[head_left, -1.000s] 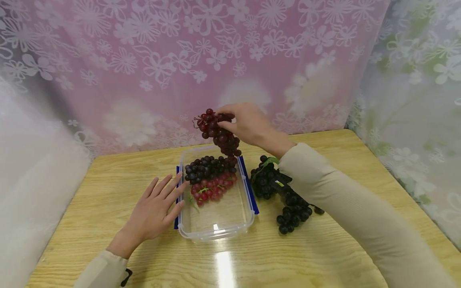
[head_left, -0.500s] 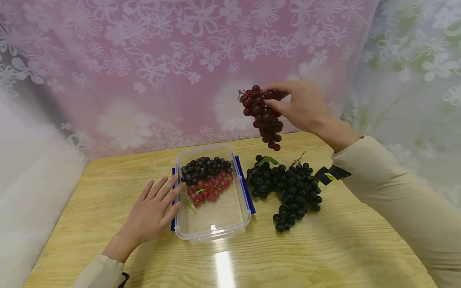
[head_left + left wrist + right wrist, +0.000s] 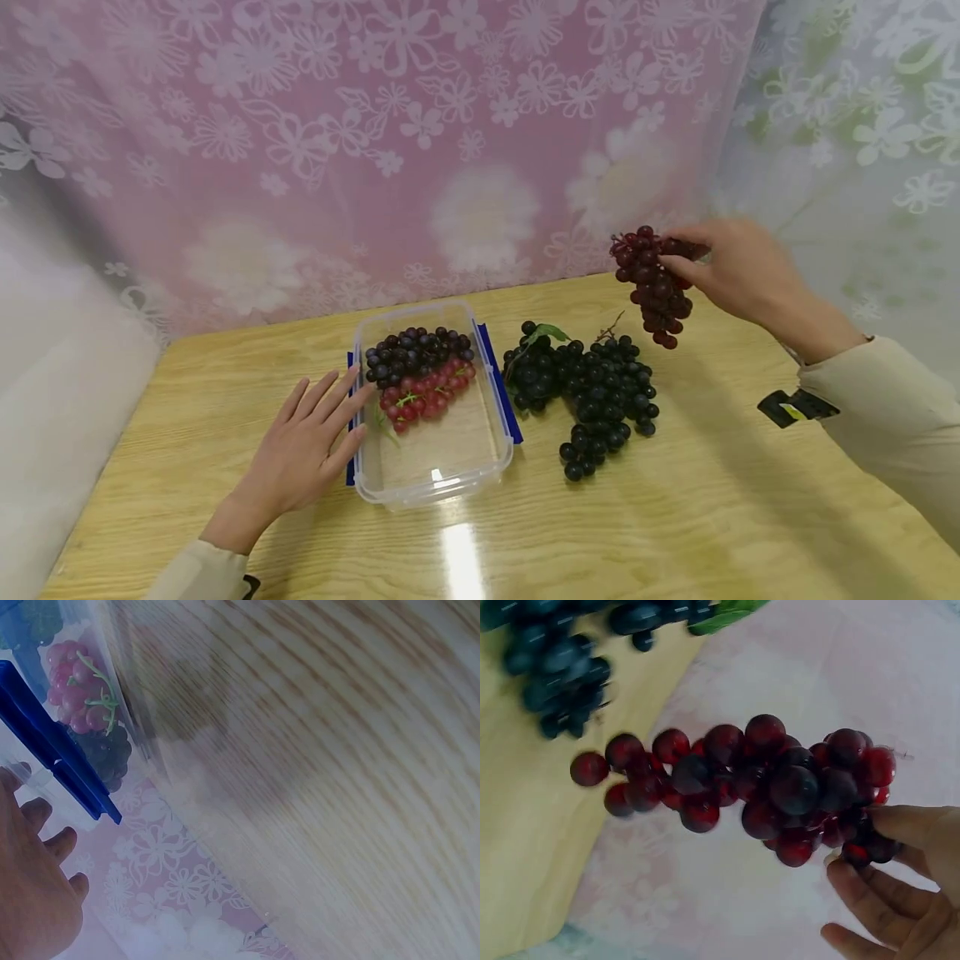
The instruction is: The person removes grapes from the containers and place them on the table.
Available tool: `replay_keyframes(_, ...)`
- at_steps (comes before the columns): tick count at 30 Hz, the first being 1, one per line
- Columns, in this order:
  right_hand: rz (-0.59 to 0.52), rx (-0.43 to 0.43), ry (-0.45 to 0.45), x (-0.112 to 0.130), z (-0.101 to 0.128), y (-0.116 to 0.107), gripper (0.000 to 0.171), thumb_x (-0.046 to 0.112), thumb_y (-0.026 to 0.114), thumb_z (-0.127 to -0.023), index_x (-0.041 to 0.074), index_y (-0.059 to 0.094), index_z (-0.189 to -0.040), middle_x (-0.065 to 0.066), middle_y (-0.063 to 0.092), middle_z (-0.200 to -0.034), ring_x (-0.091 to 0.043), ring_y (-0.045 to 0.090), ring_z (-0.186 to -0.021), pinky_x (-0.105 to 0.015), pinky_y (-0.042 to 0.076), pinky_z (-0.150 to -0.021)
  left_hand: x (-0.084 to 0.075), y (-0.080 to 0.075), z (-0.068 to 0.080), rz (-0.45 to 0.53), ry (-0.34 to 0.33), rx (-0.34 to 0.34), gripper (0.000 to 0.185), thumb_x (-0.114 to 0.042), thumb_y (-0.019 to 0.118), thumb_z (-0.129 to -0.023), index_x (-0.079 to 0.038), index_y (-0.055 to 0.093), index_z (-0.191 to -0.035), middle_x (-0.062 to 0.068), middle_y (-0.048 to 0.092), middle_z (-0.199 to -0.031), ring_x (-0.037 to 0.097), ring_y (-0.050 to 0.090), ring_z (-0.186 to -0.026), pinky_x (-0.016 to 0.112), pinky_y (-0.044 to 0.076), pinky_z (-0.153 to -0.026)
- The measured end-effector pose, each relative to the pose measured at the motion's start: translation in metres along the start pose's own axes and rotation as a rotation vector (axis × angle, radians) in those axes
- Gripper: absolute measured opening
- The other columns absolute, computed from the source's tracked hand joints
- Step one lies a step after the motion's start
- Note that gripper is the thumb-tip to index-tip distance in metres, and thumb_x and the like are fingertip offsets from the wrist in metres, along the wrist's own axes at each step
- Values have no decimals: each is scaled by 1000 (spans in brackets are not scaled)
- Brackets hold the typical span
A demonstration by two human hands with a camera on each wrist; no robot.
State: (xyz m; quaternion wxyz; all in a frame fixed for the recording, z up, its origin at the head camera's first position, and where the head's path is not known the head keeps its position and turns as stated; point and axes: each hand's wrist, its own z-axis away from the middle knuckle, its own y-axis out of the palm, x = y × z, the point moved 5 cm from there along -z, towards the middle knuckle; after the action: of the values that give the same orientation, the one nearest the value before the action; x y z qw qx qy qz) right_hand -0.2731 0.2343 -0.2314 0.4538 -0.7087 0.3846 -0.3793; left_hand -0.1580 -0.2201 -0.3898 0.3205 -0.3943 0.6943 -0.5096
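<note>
The left hand (image 3: 300,454) lies flat on the wooden table (image 3: 675,517). Its fingers are straight and spread, and it holds nothing. The fingertips (image 3: 358,390) touch the left side of a clear plastic box (image 3: 442,487). The box has blue clips (image 3: 496,379) on its two long sides. In the left wrist view, one blue clip (image 3: 52,750) sits right by the fingers.

Inside the box, at the far end, lie two bunches. One is a bunch of dark grapes (image 3: 416,350), and just in front of it, touching it, is a bunch of pink-red grapes (image 3: 423,396).

Just to the right of the box, a big pile of black grapes (image 3: 592,387) rests on the table. It has a small green leaf (image 3: 551,332) at the top.

Farther right, the right hand (image 3: 738,271) is up in the air. It pinches the top end of a bunch of dark red grapes (image 3: 654,283) between thumb and fingers. The bunch hangs down from the fingers, to the left of the palm. It is above the table and a little past the black pile, not touching it. In the right wrist view, the dark red grapes (image 3: 757,784) stretch away from the fingertips (image 3: 900,825), with the black grapes (image 3: 555,660) blurry beyond them.

Behind the table hangs a pink flower curtain (image 3: 375,125).
</note>
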Motion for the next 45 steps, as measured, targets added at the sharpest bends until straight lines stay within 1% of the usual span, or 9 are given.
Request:
replay_keyframes(2, 31, 18, 13, -9, 9, 6, 41, 28, 59, -96, 3, 60, -129, -28, 64, -107, -25, 57, -50, -36, 35, -39, 0, 1, 1, -1, -2, 9, 54, -43, 40, -101, -22, 35, -150, 3, 22, -157, 30, 22, -141, 49, 7, -114)
replay_keyframes(5, 76, 69, 60, -20, 22, 15, 43, 29, 58, -97, 1, 59, -130, -21, 65, -74, -17, 43, -38, -30, 24, -35, 0, 1, 2, 2, -1, 14, 54, -43, 40, -102, -21, 36, -150, 4, 22, -157, 30, 22, -141, 49, 7, -114)
replay_keyframes(9, 71, 111, 110, -30, 33, 24, 42, 27, 60, -95, -2, 61, -125, -19, 64, -71, -18, 38, -35, -30, 24, -35, 0, 0, 1, 2, 2, -9, 53, -42, 42, -101, -20, 36, -150, 4, 23, -157, 30, 22, -141, 50, 8, -114)
replay_keyframes(12, 46, 164, 124, -35, 38, 36, 42, 25, 61, -94, -6, 62, -121, -22, 68, -85, -17, 41, -36, -30, 27, -35, 1, -1, 0, 2, 2, -9, 54, -42, 42, -101, -21, 34, -150, 3, 22, -157, 30, 22, -141, 49, 7, -114)
replay_keyframes(17, -15, 303, 152, -46, 42, 66, 45, 25, 59, -94, -10, 60, -121, -6, 62, -60, -11, 43, -40, -29, 31, -38, -1, 0, 0, 9, 4, 8, 54, -42, 41, -102, -22, 33, -151, 2, 21, -157, 30, 22, -141, 48, 6, -115)
replay_keyframes(22, -74, 349, 158, -60, 41, 94, 40, 25, 59, -96, -8, 62, -119, -11, 69, -80, -11, 58, -54, -33, 44, -44, -2, 1, 0, 7, 2, 6, 54, -42, 41, -102, -22, 34, -151, 2, 21, -157, 29, 23, -141, 47, 7, -115)
replay_keyframes(27, -91, 329, 192, -73, 43, 110, 44, 30, 58, -96, -6, 61, -121, -19, 68, -91, -14, 59, -56, -34, 44, -43, -2, 1, 0, 6, 6, 1, 54, -42, 40, -102, -22, 33, -151, 3, 21, -157, 30, 23, -141, 48, 6, -115)
replay_keyframes(33, -106, 318, 213, -76, 42, 119, 50, 38, 54, -97, -4, 58, -125, -20, 67, -94, -14, 54, -50, -32, 38, -39, -1, 1, 2, 3, 1, -18, 53, -41, 41, -102, -20, 35, -150, 4, 22, -157, 30, 24, -140, 48, 7, -114)
replay_keyframes(45, -118, 355, 235, -83, 47, 122, 55, 43, 46, -100, -3, 54, -128, -23, 63, -103, -15, 57, -59, -34, 42, -42, -1, 3, 0, 10, 0, -13, 53, -42, 41, -102, -22, 34, -151, 3, 22, -157, 29, 22, -141, 48, 7, -115)
